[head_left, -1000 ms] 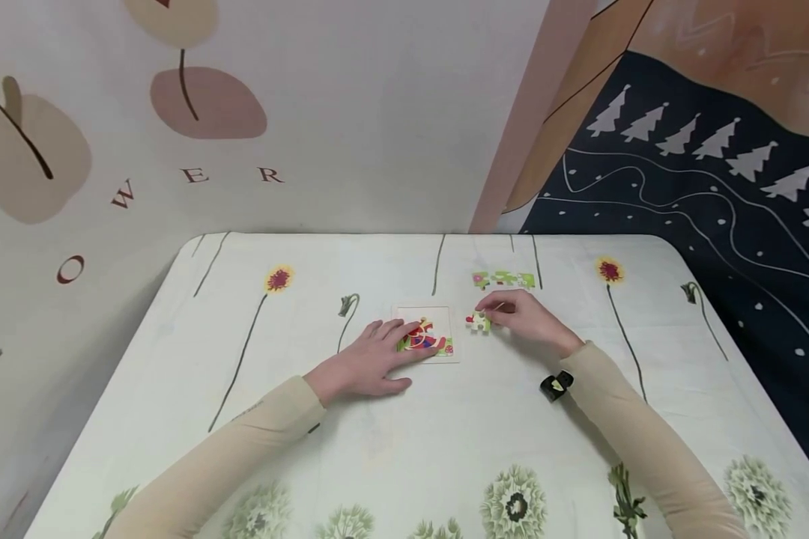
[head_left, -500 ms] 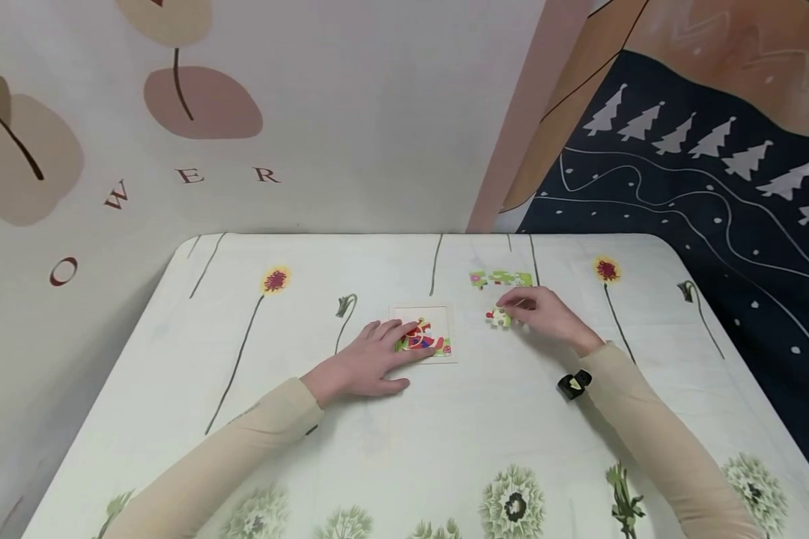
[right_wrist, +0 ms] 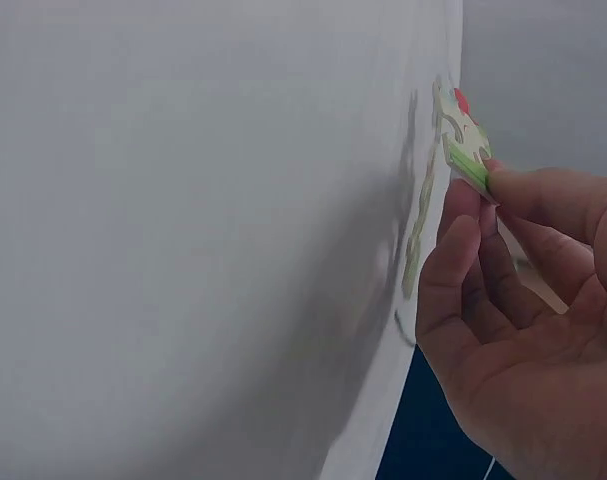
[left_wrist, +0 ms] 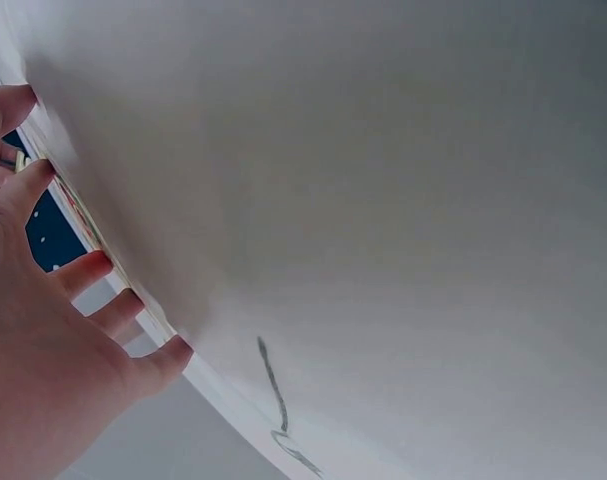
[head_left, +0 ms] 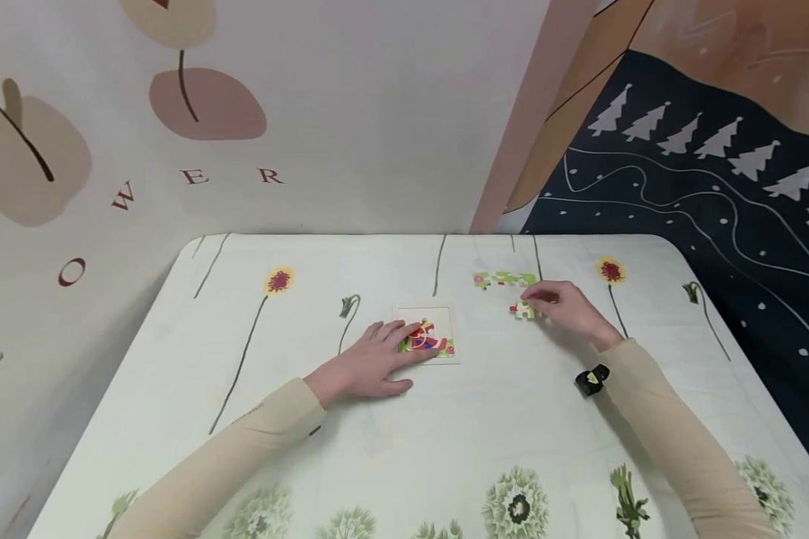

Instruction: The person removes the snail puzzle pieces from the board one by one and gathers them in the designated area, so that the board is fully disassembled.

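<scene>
My left hand lies with fingers spread, the fingertips resting on a small square puzzle board. Red, blue and green picture pieces fill the lower part of that board, partly hidden by the fingers. To the right, my right hand pinches a jigsaw piece coloured pale green, white and red. The right wrist view has the same piece tilted between thumb and fingers. In the left wrist view the left hand has its fingers stretched along the tabletop.
Beyond the right hand, several loose green jigsaw pieces lie in a row, one with a pink flower. A white cloth printed with flowers covers the table. Behind it stands a pale printed wall. A black device sits at the right wrist.
My right hand has moved rightward with the jigsaw piece, away from the board. The left hand stays where it was on the board.
</scene>
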Available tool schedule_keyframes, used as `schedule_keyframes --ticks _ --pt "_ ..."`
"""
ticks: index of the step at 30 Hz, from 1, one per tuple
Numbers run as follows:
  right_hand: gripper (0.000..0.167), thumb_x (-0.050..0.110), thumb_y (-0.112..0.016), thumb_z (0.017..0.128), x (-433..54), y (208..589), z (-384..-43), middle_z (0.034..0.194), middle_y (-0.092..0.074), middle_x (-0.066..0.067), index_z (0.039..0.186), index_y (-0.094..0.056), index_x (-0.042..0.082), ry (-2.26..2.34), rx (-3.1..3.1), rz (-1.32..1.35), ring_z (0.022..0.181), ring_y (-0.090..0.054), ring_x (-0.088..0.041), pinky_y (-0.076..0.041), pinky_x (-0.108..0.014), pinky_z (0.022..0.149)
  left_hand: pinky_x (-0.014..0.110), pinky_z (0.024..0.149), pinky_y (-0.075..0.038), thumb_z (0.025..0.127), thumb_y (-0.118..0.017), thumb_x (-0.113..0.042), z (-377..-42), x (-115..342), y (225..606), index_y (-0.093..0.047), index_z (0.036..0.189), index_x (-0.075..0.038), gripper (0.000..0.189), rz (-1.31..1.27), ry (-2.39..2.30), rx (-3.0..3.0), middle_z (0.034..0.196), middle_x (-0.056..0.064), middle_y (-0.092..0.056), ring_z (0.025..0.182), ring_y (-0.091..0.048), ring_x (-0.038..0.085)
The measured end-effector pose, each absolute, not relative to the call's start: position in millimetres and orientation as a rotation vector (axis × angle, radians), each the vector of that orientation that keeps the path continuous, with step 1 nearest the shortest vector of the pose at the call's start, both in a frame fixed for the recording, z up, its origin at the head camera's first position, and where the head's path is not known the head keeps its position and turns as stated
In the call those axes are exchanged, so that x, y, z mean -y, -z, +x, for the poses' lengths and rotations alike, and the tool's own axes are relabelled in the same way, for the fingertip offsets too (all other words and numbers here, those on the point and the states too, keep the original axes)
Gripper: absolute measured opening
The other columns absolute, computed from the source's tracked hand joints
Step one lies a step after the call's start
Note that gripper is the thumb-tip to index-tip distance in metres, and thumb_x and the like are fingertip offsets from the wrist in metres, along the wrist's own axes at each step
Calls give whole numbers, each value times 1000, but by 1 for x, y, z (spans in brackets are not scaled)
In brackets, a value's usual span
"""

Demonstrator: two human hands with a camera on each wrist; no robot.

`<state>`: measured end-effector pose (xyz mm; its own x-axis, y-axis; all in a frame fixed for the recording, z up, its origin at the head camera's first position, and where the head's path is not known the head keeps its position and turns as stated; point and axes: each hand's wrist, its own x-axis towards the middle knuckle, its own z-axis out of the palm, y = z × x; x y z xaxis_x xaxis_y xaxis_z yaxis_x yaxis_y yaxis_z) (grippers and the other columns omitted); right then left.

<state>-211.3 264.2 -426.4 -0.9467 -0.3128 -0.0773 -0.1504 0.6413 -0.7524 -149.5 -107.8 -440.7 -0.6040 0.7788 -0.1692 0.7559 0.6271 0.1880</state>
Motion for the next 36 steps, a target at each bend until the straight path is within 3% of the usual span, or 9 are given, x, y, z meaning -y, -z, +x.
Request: schedule_keyframes --ticks 22,30,36 --pt "23 10 -53 100 -276 427 -233 124 -57 -19 117 -65 1 1125 -2631 -101 106 -48 -31 -40 -43 90 56 111 -15 96 -50 -43 -148 108 438 -29 152 -38 60 1241 -138 -2621 157 10 -18 141 -19 37" --pt "22 8 -53 98 -276 432 -236 120 -58 -20 115 -65 -1 1107 -2657 -137 99 -50 -30 -41 -37 79 56 111 -14 96 -50 -43 -149 107 440 -29 152 -39 60 1223 -128 -2618 158 10 -17 141 -18 35" --pt "22 8 -53 98 -277 435 -237 121 -57 -20 115 -64 0 1114 -2666 -152 101 -51 -30 -42 -37 78 57 111 -15 95 -52 -43 -149 107 439 -30 152 -38 60 1233 -138 -2619 157 11 -19 141 -19 36"
